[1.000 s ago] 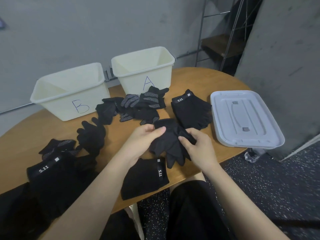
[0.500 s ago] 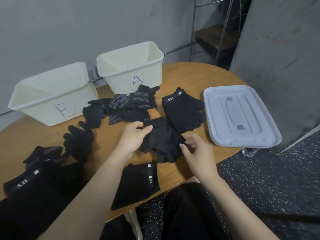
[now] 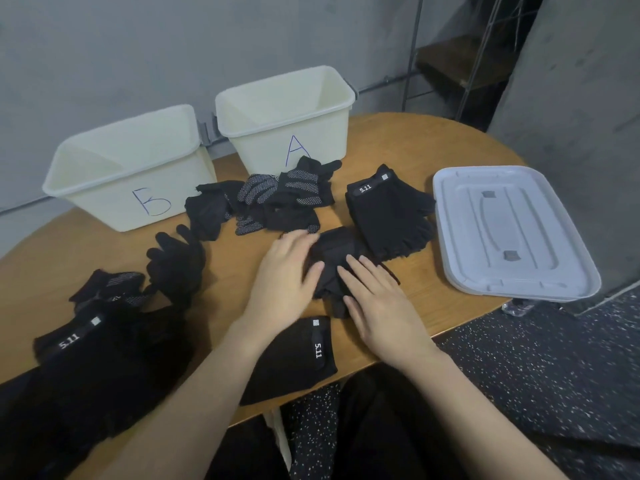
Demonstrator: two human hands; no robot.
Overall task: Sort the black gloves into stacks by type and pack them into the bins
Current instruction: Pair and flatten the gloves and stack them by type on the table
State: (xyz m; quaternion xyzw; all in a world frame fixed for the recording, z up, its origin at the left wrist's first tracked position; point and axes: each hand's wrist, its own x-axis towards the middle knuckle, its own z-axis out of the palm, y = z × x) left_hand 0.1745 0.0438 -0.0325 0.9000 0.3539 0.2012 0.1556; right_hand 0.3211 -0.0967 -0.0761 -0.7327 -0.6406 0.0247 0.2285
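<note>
A plain black glove [image 3: 337, 252] lies on the wooden table [image 3: 415, 140] in front of me. My left hand [image 3: 285, 275] rests flat on its left side, fingers straight. My right hand [image 3: 377, 301] presses flat on its near right part. Just right of it lies a stack of fingerless 5.11 gloves [image 3: 388, 209]. Dotted-palm gloves [image 3: 284, 199] lie heaped before bin A [image 3: 287, 116]. Bin B [image 3: 128, 164] stands to its left; both cream bins look empty. Another 5.11 glove [image 3: 304, 358] lies at the near edge, under my wrists.
A grey plastic lid [image 3: 512, 230] lies at the table's right end. A plain full-finger glove [image 3: 176, 265] and a pile of mixed black gloves [image 3: 97, 341] cover the left side. A concrete pillar [image 3: 581, 98] stands at the right, a metal shelf [image 3: 460, 57] behind.
Both hands held the plain glove above the table a second ago; now it lies on the table and both hands are flattened on it.
</note>
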